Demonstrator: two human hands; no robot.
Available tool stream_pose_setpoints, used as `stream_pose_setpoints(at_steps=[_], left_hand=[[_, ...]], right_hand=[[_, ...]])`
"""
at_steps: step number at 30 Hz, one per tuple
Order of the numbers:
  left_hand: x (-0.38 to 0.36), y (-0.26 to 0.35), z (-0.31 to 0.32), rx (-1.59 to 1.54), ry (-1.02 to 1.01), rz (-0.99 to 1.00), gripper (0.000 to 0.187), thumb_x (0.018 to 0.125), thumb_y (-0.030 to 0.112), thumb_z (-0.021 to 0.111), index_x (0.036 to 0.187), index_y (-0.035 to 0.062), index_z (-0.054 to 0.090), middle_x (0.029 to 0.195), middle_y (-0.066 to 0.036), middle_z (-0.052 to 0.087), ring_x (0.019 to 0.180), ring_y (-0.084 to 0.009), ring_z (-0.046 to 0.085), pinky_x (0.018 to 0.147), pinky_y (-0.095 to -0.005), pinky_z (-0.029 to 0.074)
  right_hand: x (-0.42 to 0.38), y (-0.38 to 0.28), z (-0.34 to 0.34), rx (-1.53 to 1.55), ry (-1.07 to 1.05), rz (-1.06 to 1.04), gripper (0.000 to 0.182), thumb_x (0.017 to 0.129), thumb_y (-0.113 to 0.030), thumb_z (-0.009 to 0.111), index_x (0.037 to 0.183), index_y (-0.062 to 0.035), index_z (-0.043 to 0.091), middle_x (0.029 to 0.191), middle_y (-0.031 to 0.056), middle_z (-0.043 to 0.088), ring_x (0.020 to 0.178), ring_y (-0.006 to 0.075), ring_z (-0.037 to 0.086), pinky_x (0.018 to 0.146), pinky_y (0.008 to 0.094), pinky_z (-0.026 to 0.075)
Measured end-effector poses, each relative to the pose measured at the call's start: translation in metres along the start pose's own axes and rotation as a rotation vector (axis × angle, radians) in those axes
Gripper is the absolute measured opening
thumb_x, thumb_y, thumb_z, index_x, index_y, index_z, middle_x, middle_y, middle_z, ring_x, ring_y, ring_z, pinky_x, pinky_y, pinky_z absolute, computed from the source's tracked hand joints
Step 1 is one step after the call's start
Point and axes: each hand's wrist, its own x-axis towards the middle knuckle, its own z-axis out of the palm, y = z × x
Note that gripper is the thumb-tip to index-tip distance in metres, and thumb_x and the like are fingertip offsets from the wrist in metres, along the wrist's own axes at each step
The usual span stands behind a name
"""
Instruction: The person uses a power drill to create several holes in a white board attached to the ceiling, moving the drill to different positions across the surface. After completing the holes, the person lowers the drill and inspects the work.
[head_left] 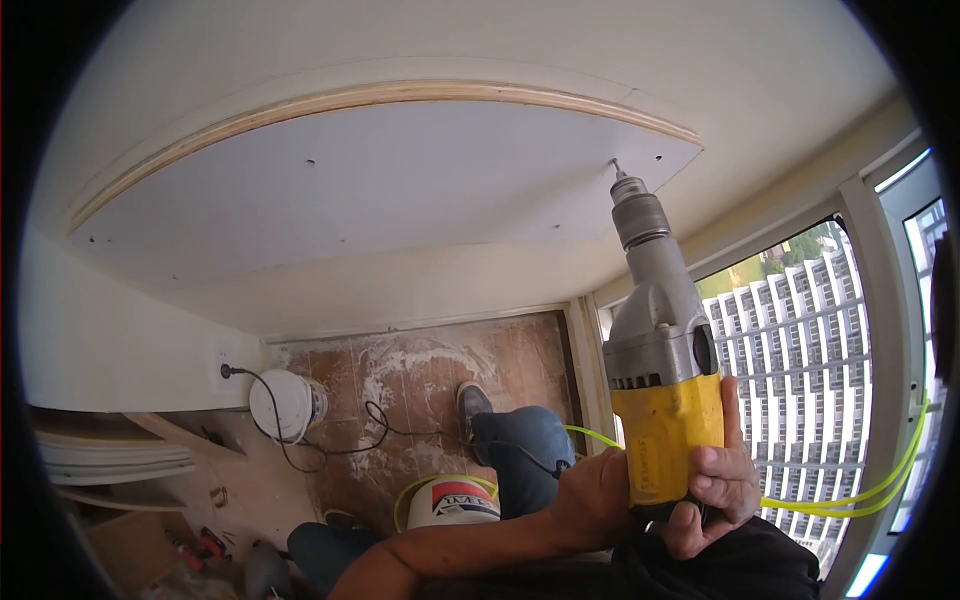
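Note:
Both my hands hold a yellow and grey corded power drill [655,370] that points up and away from me. My left hand [597,492] presses around the lower left side of the yellow body, its fingers partly hidden behind it. Wrapped around the handle end from the right is my right hand [725,485], with one finger stretched along the casing. The bit tip is right at the face of a white board [440,165], near its right end. This board has a curved plywood edge and several small dark holes, and sits against the wall.
A white bucket [285,405] and a labelled bucket [453,503] stand on the dusty tiled floor [420,365]. A black cord [410,432] runs from a wall socket [226,370]. Yellow-green cable [830,508] hangs by the window at right. Curved panels [115,465] lie at lower left.

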Motion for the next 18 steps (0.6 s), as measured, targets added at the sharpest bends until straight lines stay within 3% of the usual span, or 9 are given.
stream_pose_setpoints(at_steps=[18], left_hand=[[-0.006, -0.006, -0.001, -0.095, -0.007, 0.038, 0.042, 0.08, 0.016, 0.083, 0.107, -0.0013, 0.056, 0.081, -0.015, 0.059, 0.065, -0.0332, 0.065, 0.055, -0.0445, 0.052]], right_hand=[[0.003, -0.013, 0.012, -0.057, 0.051, 0.03, 0.029, 0.096, -0.025, 0.066, 0.12, -0.0105, 0.07, 0.129, 0.0103, 0.065, 0.145, 0.0734, 0.026, 0.123, 0.0802, 0.015]])
